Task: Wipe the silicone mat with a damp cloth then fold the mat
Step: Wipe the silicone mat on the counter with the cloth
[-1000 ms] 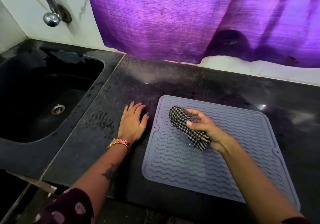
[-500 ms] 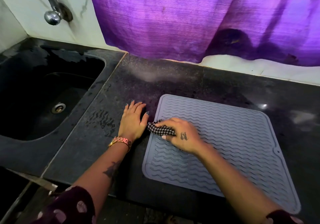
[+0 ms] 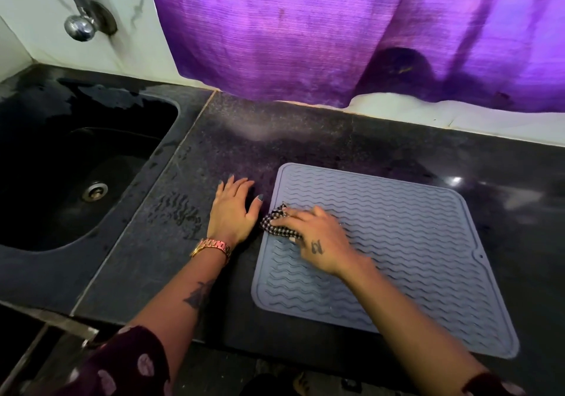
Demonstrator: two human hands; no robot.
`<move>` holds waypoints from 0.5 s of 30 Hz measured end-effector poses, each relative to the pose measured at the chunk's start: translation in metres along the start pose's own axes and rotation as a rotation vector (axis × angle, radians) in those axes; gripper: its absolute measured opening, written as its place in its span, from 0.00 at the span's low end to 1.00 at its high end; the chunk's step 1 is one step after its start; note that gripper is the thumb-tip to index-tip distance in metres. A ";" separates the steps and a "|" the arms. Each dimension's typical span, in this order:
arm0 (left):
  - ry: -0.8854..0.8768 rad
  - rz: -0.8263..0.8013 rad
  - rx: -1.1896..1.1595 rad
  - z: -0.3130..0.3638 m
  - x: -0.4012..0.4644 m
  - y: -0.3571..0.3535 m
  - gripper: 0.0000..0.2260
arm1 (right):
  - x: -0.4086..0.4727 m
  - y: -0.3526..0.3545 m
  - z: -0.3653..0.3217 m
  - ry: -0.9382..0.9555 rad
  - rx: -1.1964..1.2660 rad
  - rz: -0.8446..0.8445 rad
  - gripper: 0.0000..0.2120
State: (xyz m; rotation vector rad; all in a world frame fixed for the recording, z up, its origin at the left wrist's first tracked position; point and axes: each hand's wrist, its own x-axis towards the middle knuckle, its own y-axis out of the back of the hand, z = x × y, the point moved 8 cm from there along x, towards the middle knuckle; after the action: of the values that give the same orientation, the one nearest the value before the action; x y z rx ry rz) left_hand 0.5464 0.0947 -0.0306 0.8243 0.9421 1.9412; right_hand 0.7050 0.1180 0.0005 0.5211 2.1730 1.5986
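The checked cloth (image 3: 279,223) is gripped under the curled fingers of the right hand (image 3: 318,239) and pressed onto the silicone mat (image 3: 397,252) at its 9 o'clock edge. The grey mat is laid flat and unfolded on the dark counter (image 3: 305,139). The left hand (image 3: 234,212) is rested palm down on the counter, fingers straight and holding nothing, just beside the mat at 9 o'clock from the cloth. A gold bracelet (image 3: 214,246) is worn on that wrist. Further out at 9 o'clock a black sink (image 3: 76,181) is seen, a tap (image 3: 78,13) at 11 o'clock, and a purple curtain (image 3: 336,28) at 12 o'clock.
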 end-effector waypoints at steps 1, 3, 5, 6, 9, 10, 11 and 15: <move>-0.005 0.003 0.006 0.000 0.000 0.000 0.21 | -0.003 -0.001 -0.004 0.018 -0.025 0.008 0.29; -0.011 0.003 0.018 0.001 0.000 -0.001 0.22 | -0.009 -0.002 -0.010 0.046 -0.030 0.015 0.30; -0.010 -0.003 0.034 0.002 0.000 0.000 0.25 | -0.016 -0.005 -0.015 0.058 -0.025 0.004 0.31; -0.014 -0.003 0.044 0.003 0.000 0.000 0.27 | -0.019 -0.007 -0.018 0.066 -0.021 -0.006 0.31; -0.025 -0.006 0.066 0.002 0.000 -0.002 0.29 | -0.028 -0.012 -0.027 0.092 0.004 -0.038 0.31; -0.025 -0.007 0.071 0.002 0.000 -0.002 0.30 | -0.030 -0.012 -0.025 0.094 0.032 -0.059 0.31; -0.024 -0.008 0.074 0.002 0.000 -0.002 0.31 | -0.032 -0.011 -0.021 0.082 0.109 -0.087 0.30; -0.018 -0.022 0.064 0.000 0.001 -0.003 0.31 | -0.035 0.008 0.006 -0.094 0.843 -0.061 0.20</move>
State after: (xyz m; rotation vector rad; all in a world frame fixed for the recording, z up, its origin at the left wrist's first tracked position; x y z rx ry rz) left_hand 0.5470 0.0972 -0.0329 0.8632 1.0024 1.8900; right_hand 0.7384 0.1075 0.0096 0.7237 2.6833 0.5398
